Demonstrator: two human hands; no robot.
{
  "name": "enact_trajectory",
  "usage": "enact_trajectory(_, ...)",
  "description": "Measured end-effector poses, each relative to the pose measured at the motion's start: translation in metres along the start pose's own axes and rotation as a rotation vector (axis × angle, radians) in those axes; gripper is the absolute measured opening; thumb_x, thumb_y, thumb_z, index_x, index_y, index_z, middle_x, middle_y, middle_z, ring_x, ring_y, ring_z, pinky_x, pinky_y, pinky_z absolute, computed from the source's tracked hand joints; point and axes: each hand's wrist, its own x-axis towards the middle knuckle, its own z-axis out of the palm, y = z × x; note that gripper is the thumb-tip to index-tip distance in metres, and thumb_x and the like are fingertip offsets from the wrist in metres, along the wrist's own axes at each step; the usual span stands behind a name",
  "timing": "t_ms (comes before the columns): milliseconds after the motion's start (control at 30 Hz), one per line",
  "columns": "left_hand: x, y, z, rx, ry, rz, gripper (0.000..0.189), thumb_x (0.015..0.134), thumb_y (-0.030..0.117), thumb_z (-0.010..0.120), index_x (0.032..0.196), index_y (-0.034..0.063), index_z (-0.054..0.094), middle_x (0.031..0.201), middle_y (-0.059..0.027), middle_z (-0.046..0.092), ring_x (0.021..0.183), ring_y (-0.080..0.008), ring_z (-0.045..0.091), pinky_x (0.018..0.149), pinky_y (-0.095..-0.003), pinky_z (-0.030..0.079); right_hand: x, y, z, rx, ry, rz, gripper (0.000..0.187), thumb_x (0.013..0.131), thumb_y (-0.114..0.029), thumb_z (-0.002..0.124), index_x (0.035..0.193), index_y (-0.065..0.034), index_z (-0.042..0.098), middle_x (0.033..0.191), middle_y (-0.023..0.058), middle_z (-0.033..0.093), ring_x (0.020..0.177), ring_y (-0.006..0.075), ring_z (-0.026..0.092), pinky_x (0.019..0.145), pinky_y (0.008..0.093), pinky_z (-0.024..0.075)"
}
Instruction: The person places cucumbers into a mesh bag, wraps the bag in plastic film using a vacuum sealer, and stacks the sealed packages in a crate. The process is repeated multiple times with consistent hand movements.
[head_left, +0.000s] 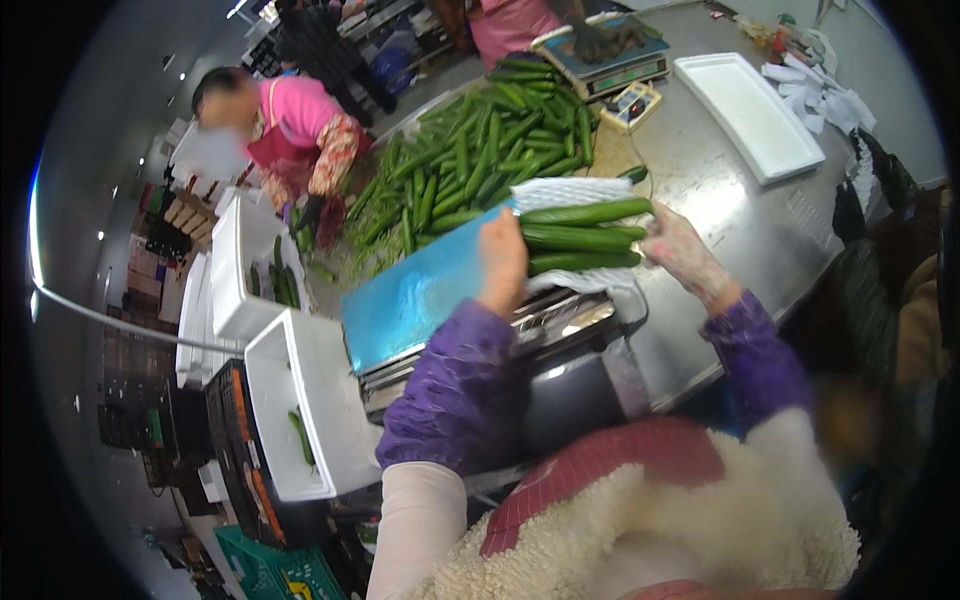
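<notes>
Several green cucumbers lie side by side on white foam netting, over the right end of a machine with a blue top plate. My left hand is at their left ends, seen from the back; its fingertips are hidden, so its hold is unclear. At the other ends is my right hand, in a patterned glove, its fingers closed on the cucumber ends. Beyond them a large heap of cucumbers covers part of the metal table.
Left of the machine, an open white foam box holds a cucumber; another foam box stands behind it. A white foam tray, a scale and a small yellow-edged device lie further back. A co-worker bends over the table's left side.
</notes>
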Motion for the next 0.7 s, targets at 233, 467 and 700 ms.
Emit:
enact_trajectory(233, 0.000, -0.076, -0.147, -0.002, 0.372, 0.000, 0.053, 0.105, 0.035, 0.043, 0.081, -0.0090, 0.060, 0.075, -0.0163, 0.061, 0.069, -0.0253, 0.048, 0.065, -0.0455, 0.038, 0.050, -0.019, 0.145, -0.309, -0.241, 0.010, 0.061, 0.083, -0.009, 0.059, 0.142, 0.0040, 0.047, 0.115, 0.0235, 0.066, 0.107, 0.0325, 0.064, 0.090, 0.0370, 0.0503)
enact_trajectory(467, -0.013, -0.104, -0.182, -0.022, 0.383, -0.065, 0.050, 0.105, 0.030, 0.042, 0.082, -0.0109, 0.059, 0.072, -0.0212, 0.059, 0.066, -0.0286, 0.043, 0.065, -0.0466, 0.039, 0.061, -0.032, 0.198, -0.748, -0.277, -0.042, 0.068, 0.089, -0.025, 0.058, 0.149, 0.0019, 0.040, 0.127, 0.0261, 0.063, 0.120, 0.0397, 0.059, 0.104, 0.0431, 0.0448)
enact_trajectory(700, -0.021, -0.101, -0.181, 0.234, 0.354, 0.001, 0.049, 0.107, 0.029, 0.036, 0.093, -0.0103, 0.062, 0.089, -0.0291, 0.061, 0.086, -0.0441, 0.056, 0.078, -0.0515, 0.042, 0.064, -0.047, 0.190, -0.923, -0.424, -0.003, 0.056, 0.091, -0.030, 0.057, 0.138, 0.0004, 0.054, 0.126, 0.0243, 0.064, 0.120, 0.0391, 0.060, 0.103, 0.0440, 0.0451)
